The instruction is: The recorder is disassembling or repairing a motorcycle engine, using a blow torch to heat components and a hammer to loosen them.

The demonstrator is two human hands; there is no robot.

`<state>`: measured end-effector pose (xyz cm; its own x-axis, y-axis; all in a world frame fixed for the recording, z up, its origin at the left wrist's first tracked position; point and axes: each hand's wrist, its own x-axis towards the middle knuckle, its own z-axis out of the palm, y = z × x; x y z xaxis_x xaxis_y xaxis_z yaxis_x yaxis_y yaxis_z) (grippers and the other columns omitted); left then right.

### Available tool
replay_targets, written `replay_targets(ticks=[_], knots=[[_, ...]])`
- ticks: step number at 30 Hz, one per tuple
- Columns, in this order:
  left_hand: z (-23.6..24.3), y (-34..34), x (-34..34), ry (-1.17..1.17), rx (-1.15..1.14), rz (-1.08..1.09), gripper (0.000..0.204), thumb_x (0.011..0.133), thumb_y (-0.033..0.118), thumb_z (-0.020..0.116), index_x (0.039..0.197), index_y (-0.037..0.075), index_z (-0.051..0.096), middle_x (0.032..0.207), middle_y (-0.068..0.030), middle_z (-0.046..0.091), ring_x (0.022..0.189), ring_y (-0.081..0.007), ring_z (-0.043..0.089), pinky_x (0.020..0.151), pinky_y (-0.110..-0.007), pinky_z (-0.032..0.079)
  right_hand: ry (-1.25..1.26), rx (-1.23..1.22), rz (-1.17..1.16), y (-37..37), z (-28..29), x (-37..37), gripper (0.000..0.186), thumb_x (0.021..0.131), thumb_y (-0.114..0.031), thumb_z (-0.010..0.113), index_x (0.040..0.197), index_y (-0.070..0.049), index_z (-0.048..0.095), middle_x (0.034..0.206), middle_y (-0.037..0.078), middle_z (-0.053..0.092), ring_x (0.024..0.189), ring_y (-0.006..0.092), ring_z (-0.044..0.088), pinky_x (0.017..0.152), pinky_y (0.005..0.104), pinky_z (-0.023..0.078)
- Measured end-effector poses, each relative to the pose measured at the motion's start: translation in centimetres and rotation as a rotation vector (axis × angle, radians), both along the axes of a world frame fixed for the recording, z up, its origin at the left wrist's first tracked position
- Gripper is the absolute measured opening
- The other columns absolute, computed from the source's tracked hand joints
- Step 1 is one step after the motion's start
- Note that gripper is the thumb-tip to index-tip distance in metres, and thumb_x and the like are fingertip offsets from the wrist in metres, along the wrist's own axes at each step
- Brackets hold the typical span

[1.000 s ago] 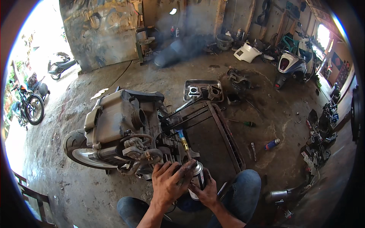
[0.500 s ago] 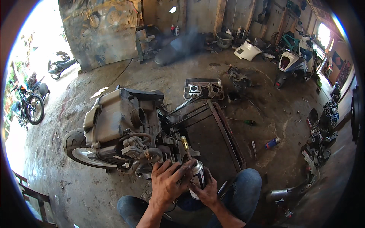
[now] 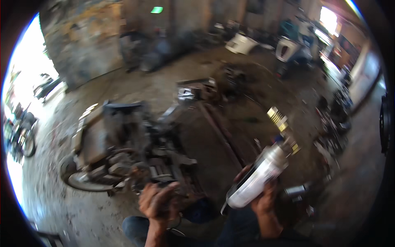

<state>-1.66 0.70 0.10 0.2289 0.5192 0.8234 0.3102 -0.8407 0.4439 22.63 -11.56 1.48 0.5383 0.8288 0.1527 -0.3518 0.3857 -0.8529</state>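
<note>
Blur throughout; right hand point(image 3: 263, 203) grasps metal canister point(image 3: 259, 175); left hand point(image 3: 158, 201) clenched on dismantled scooter point(image 3: 123, 152).

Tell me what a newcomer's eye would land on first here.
First the silvery spray can, held tilted in the right hand at lower right, its yellow-capped nozzle pointing up. Next the stripped-down motorbike lying on the concrete floor at centre left, with the left hand at its engine.
</note>
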Motion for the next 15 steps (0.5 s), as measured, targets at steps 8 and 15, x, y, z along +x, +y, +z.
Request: replay_targets(ticks=[8, 15], knots=[[-4.7, -0.6, -5.2, -0.069, 0.135, 0.314, 0.040, 0.100, 0.026, 0.049, 0.108, -0.010, 0.064, 0.107, -0.0194, 0.069, 0.098, -0.0371, 0.064, 0.095, -0.048, 0.047, -0.424, -0.007, -1.056, -7.5, 3.9, 21.6, 0.046, 0.100, -0.027, 0.061, 0.136, 0.000, 0.050, 0.125, 0.014, 0.061, 0.110, 0.0255, 0.063, 0.099, 0.0395, 0.048], [-10.2, 8.4, -11.3, 0.040, 0.356, 0.479, 0.040, 0.101, 0.026, 0.048, 0.111, -0.009, 0.064, 0.115, -0.0201, 0.067, 0.102, -0.0366, 0.064, 0.096, -0.049, 0.046, -0.987, -0.846, -1.557, -20.8, -5.2, 46.4, 0.078, 0.083, -0.048, 0.079, 0.137, 0.002, 0.053, 0.123, 0.016, 0.066, 0.112, 0.0271, 0.061, 0.099, 0.0366, 0.044]])
